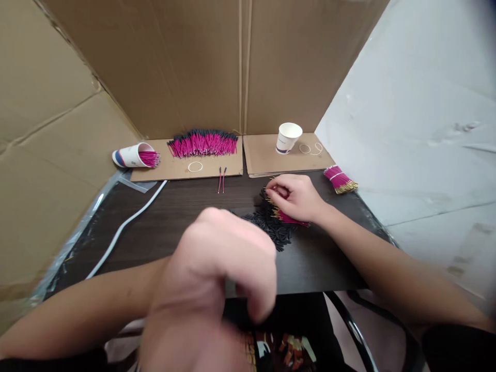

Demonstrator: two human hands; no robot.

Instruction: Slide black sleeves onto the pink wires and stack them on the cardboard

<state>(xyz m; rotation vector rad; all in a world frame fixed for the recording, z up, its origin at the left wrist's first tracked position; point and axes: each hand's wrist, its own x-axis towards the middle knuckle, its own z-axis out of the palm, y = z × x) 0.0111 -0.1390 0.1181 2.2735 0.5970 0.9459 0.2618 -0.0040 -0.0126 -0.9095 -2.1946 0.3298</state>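
- Left hand [217, 253]: raised close to the camera, motion-blurred, fingers curled inward. Degree of opening and any held item cannot be determined. It hides the central near part of the desk [155, 217] and part of the black pieces.
- Right hand [296, 196]: at the loose pink wires [290, 219], fingers bent, thumb and index tips close together. Whether a wire is pinched there cannot be made out. The palm and fingers cover much of the wires; gold ends show left of the fingers, pink lengths below the palm.
- Black pieces [277, 235]: short, heaped to the left of and nearer the body than the right hand; individual pieces merge near the fingertips.
- Wire pair [221, 181]: two black-ended pink wires, left of the right hand, side by side on the desk.
- Wire row [203, 144]: black-ended pink wires on cardboard [155, 173], beyond and left of the right hand. Overlap prevents a count.
- Tipped cup [127, 156]: far left of the right hand, pink wires protruding from its mouth; their inner ends are hidden.
- Upright cup [287, 141]: beyond the right hand; contents not visible, print too small to read.
- Banded bundle [340, 180]: right of the right hand, pink with gold ends.
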